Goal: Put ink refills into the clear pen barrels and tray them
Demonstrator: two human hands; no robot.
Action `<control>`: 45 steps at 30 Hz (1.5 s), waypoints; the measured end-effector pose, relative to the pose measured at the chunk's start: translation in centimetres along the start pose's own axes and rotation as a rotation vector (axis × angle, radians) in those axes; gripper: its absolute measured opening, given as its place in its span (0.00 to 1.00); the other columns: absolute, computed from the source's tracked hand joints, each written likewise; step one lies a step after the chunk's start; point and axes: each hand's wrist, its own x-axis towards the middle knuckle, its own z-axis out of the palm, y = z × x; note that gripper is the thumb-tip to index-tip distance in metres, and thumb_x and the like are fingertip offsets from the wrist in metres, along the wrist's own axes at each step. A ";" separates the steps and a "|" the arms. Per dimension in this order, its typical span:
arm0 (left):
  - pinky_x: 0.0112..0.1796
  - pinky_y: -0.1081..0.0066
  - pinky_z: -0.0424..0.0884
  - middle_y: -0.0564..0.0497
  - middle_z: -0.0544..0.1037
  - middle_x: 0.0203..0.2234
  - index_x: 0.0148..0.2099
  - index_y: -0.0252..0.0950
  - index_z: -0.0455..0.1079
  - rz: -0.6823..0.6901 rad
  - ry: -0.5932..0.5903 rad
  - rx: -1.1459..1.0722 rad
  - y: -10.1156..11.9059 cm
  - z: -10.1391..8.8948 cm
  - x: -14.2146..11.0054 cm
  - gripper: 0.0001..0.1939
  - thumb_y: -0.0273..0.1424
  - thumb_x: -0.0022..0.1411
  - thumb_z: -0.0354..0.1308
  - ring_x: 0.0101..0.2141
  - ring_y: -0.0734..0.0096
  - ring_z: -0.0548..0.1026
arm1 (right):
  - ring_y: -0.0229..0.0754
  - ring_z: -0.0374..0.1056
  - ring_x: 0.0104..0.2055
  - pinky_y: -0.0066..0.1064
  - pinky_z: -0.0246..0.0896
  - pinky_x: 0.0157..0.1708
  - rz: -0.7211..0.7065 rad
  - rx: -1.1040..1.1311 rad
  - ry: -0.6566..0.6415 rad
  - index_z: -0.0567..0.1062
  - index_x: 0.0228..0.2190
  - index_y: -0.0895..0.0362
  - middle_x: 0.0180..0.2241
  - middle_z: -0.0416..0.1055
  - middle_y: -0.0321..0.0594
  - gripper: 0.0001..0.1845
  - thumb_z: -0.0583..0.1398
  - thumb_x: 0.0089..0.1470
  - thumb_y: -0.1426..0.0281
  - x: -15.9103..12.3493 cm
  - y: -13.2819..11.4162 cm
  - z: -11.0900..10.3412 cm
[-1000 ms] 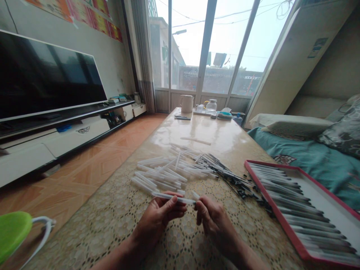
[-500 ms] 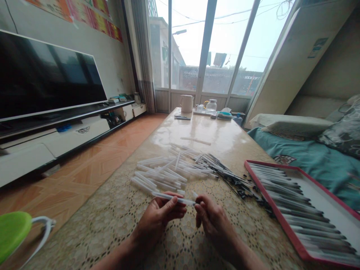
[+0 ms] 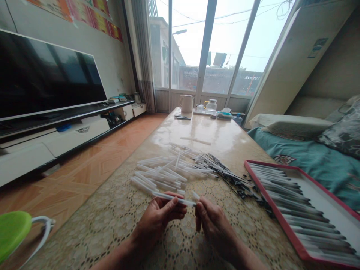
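1. Translucent tube (image 3: 185,202), one, low centre of the frame, held above the counter between both hands; nearly level, right end slightly lower.
2. Left hand (image 3: 160,215): fingers closed on the tube, thumb laid along its near side.
3. Right hand (image 3: 212,215): thumb and forefinger drawn together on the tube's right end, where a dark tip partly shows; any further small part in the grip is hidden.
4. Short pale piece (image 3: 195,195), just above the right fingers; whether held or lying, cannot tell.
5. Change on the past second: slight. The right fingers shift a little lower at the tip, the left grip stays; handling of that end appears unfinished.
6. Heap of tubes (image 3: 160,174), loose, centre, beyond the hands.
7. Thin dark rods (image 3: 218,167), bundled, right of the heap; small black pieces (image 3: 242,191) scattered nearby.
8. Red-rimmed box (image 3: 315,190), lower right, holding a row of pens (image 3: 303,213).
9. Counter (image 3: 187,243), patterned and glossy; jug (image 3: 186,104) and glass jar (image 3: 211,106) at its far end.
10. Room: television (image 3: 50,75) upper left, tall window (image 3: 219,41) top centre, teal bedding (image 3: 303,146) at right, green stool (image 3: 14,232) lower left.
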 end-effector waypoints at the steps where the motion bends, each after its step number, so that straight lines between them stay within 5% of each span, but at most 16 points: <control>1: 0.31 0.70 0.73 0.46 0.81 0.25 0.35 0.32 0.76 0.006 -0.003 0.000 0.0 0.0 0.0 0.09 0.31 0.51 0.66 0.26 0.68 0.78 | 0.36 0.66 0.22 0.25 0.54 0.25 0.004 -0.009 0.005 0.64 0.27 0.55 0.18 0.69 0.34 0.21 0.42 0.62 0.56 0.0 0.1 0.0; 4: 0.31 0.70 0.73 0.46 0.81 0.25 0.35 0.32 0.76 0.015 -0.001 0.007 0.1 -0.1 -0.1 0.09 0.31 0.51 0.66 0.26 0.68 0.78 | 0.36 0.65 0.20 0.25 0.53 0.23 0.007 -0.034 0.025 0.63 0.34 0.55 0.19 0.70 0.33 0.18 0.44 0.61 0.55 0.0 0.2 0.2; 10: 0.30 0.70 0.73 0.45 0.81 0.25 0.34 0.32 0.76 -0.002 -0.004 0.031 0.2 0.1 -0.1 0.10 0.32 0.49 0.67 0.26 0.67 0.78 | 0.34 0.65 0.19 0.23 0.54 0.23 -0.005 0.059 0.013 0.63 0.24 0.55 0.17 0.69 0.34 0.25 0.41 0.62 0.54 0.0 0.2 0.3; 16: 0.31 0.70 0.73 0.46 0.81 0.25 0.34 0.33 0.76 0.015 0.007 0.028 0.0 0.0 0.0 0.09 0.31 0.50 0.66 0.26 0.67 0.78 | 0.35 0.65 0.18 0.24 0.54 0.22 -0.003 0.038 0.020 0.64 0.32 0.55 0.16 0.70 0.33 0.21 0.44 0.61 0.53 0.1 0.5 0.5; 25: 0.31 0.67 0.73 0.46 0.80 0.24 0.33 0.32 0.76 0.039 -0.022 0.132 0.4 0.4 -0.3 0.10 0.33 0.50 0.66 0.26 0.66 0.77 | 0.35 0.64 0.21 0.24 0.54 0.23 -0.035 -0.009 0.059 0.66 0.26 0.56 0.20 0.68 0.35 0.21 0.45 0.62 0.57 -0.1 0.1 0.3; 31: 0.27 0.70 0.70 0.48 0.77 0.21 0.36 0.32 0.73 0.100 -0.099 0.426 0.0 0.6 -0.7 0.11 0.35 0.53 0.63 0.23 0.69 0.74 | 0.37 0.67 0.28 0.25 0.58 0.27 -0.157 -0.044 0.062 0.70 0.37 0.56 0.28 0.71 0.38 0.12 0.51 0.59 0.62 0.0 0.6 1.0; 35: 0.20 0.75 0.63 0.54 0.71 0.20 0.36 0.35 0.69 0.213 0.025 0.716 1.2 -0.6 -0.5 0.10 0.37 0.56 0.59 0.20 0.73 0.69 | 0.38 0.68 0.28 0.25 0.60 0.27 -0.129 -0.069 0.112 0.71 0.34 0.56 0.28 0.71 0.39 0.14 0.49 0.61 0.64 0.1 1.1 0.3; 39: 0.31 0.69 0.66 0.51 0.72 0.28 0.33 0.35 0.71 0.411 0.147 1.198 3.3 -2.1 -0.5 0.05 0.29 0.57 0.54 0.27 0.70 0.70 | 0.37 0.67 0.26 0.25 0.60 0.26 -0.019 -0.038 0.169 0.69 0.33 0.57 0.26 0.70 0.37 0.14 0.49 0.60 0.62 0.2 1.3 -0.9; 45: 0.40 0.65 0.66 0.47 0.71 0.35 0.38 0.36 0.72 0.358 0.014 1.478 3.9 -2.9 -0.7 0.13 0.21 0.51 0.52 0.37 0.63 0.71 | 0.36 0.66 0.22 0.25 0.59 0.24 0.068 0.007 0.184 0.67 0.29 0.56 0.23 0.67 0.35 0.15 0.48 0.60 0.60 0.3 1.5 -1.1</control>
